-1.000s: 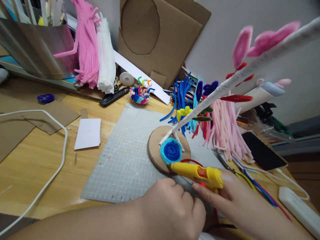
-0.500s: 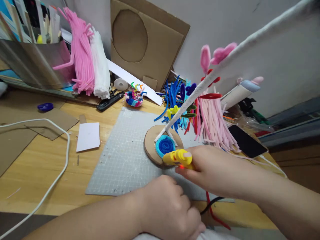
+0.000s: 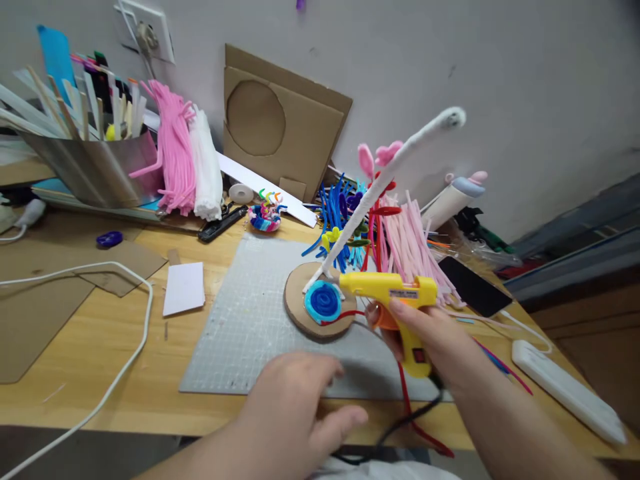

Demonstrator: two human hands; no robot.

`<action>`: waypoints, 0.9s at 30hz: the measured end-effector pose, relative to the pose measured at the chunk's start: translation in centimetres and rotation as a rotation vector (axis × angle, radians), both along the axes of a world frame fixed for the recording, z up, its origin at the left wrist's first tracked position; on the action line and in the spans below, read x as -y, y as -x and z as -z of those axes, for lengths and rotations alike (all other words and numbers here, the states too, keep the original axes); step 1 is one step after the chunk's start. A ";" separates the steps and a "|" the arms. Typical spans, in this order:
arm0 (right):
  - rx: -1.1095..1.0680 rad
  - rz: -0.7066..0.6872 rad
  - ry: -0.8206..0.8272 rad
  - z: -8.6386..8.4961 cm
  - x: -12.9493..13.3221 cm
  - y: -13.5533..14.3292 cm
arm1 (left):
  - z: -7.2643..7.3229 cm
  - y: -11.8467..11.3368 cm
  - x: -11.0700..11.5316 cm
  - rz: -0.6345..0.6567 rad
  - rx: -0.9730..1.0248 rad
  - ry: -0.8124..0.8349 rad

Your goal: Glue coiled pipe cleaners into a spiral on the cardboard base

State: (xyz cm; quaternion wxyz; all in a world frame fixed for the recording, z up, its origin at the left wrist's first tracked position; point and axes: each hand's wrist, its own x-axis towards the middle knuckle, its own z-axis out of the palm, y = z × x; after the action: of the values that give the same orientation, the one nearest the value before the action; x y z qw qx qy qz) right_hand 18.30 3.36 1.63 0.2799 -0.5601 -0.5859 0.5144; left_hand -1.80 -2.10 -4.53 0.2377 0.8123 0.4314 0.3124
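My right hand (image 3: 417, 327) is wrapped round a yellow glue gun (image 3: 387, 287), whose nozzle points left over the round cardboard base (image 3: 297, 300). On that base lies a blue spiral disc (image 3: 324, 302) with a light blue rim. A red pipe cleaner (image 3: 404, 393) runs from the disc's lower edge, passes behind the gun and hangs over the table's front edge. A white wrapped stem (image 3: 365, 200) rises from the base, leaning right. My left hand (image 3: 305, 400) is in front of the base, thumb and fingers apart, holding nothing.
The base stands on a grey cutting mat (image 3: 235, 333). Behind it lie blue pipe cleaners (image 3: 333, 207) and pink ones (image 3: 407, 240). A metal container (image 3: 105, 173) stands back left. A black phone (image 3: 473, 287) and a white power strip (image 3: 565, 390) are right; a white cable (image 3: 147, 320) curves left.
The view has shifted. My left hand has opened from a closed shape. The glue gun has turned side-on and risen off the disc's lower edge, where the red pipe cleaner now shows.
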 end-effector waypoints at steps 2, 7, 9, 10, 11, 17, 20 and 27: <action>-0.225 0.085 -0.091 1.4 0.8 1.5 | -0.4 -0.3 -0.2 -0.048 0.097 0.076; -0.238 -0.209 -0.124 2.9 2.6 5.1 | -0.5 -0.2 -0.1 -0.124 0.276 0.195; -0.085 -0.377 -0.199 2.8 3.3 4.8 | -0.4 1.4 0.3 -0.194 0.227 0.220; -0.011 -0.408 -0.239 2.7 3.6 4.2 | -0.3 2.6 0.4 -0.251 0.141 0.237; 0.046 -0.404 -0.272 2.7 3.9 3.4 | -0.2 4.1 0.3 -0.324 0.035 0.252; 0.244 -0.125 -0.343 6.0 4.5 -3.4 | 1.3 12.1 -2.5 -0.582 -0.531 0.138; 0.416 0.060 -0.378 9.1 4.9 -6.3 | 2.0 13.0 -4.3 -0.561 -0.754 0.072; 0.487 0.149 -0.426 12.5 8.0 -8.6 | 1.3 10.3 -4.8 -0.790 -0.875 -0.094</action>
State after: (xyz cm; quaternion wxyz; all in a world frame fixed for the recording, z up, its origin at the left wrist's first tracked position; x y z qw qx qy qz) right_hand 26.90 -4.65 -10.86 0.2793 -0.6368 -0.6876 0.2092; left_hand -12.12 2.71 -5.82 -0.1329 0.6530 0.7449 0.0319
